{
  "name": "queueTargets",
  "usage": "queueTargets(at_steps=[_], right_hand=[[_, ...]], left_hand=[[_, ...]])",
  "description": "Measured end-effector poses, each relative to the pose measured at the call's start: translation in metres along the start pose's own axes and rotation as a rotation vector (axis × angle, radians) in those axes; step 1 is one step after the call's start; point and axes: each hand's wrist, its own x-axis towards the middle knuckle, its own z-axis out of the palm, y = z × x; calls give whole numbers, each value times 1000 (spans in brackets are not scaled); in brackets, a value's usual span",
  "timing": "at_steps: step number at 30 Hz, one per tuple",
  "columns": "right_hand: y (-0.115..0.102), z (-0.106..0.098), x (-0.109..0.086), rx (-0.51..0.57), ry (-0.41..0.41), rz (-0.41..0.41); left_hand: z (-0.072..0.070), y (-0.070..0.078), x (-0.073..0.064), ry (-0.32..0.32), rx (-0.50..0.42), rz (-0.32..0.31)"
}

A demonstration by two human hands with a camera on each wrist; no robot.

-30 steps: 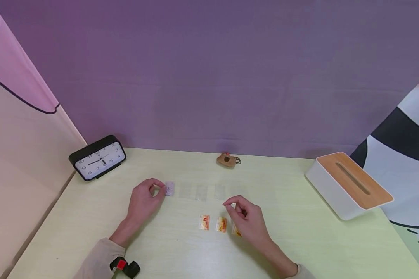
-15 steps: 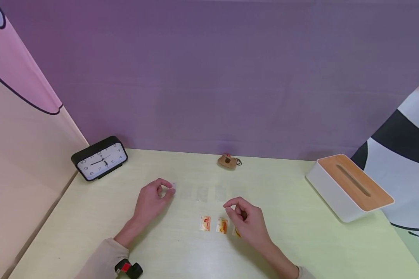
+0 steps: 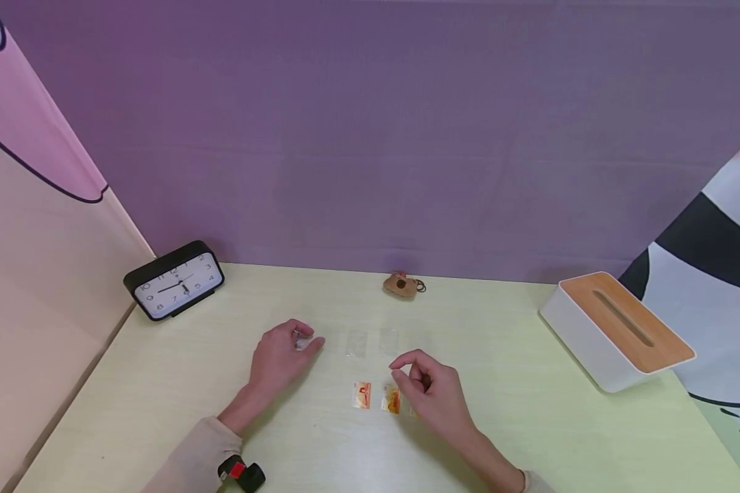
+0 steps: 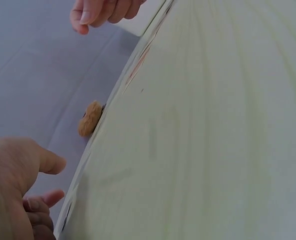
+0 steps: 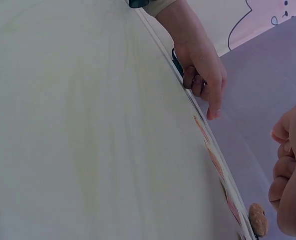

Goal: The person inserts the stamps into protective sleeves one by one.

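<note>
In the head view, take the toy (image 3: 401, 285) at the back of the surface (image 3: 506, 438) as your landmark. Your left hand (image 3: 284, 356) is to its left and nearer you, thumb and forefinger spread apart. Through their gap shows a small pale packet (image 3: 302, 342); I cannot tell whether your fingers touch it. Clear packets (image 3: 356, 344) lie in a faint row in front of the toy, to the right of your left hand. Orange packets (image 3: 361, 396) lie flat in a second row, farther in front of the toy; one is mostly hidden by your right hand (image 3: 439, 394). That hand is held to the right of the toy and nearer you, its fingers loosely curled, thumb and forefinger tips close together; whether they meet, I cannot tell. The clock (image 3: 174, 281) is well to the left of the toy, the box (image 3: 617, 329) well to its right, and a purple cloth hangs behind it.

In your left wrist view, the toy is small beyond your left thumb, which is parted from your forefinger while the other fingers curl in. Your right hand appears above the toy.

In your right wrist view, your curled right fingers are above the toy, just beside a foreshortened strip of packets. Your left hand is farther from the toy, forefinger extended.
</note>
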Motion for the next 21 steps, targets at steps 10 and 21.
queueTargets(at_steps=[10, 21], right_hand=[[0, 8, 2, -50, -17, -28], [-4, 16, 4, -112, -37, -34]], left_hand=[[5, 8, -1, 25, 60, 24], [6, 9, -2, 11, 75, 42]])
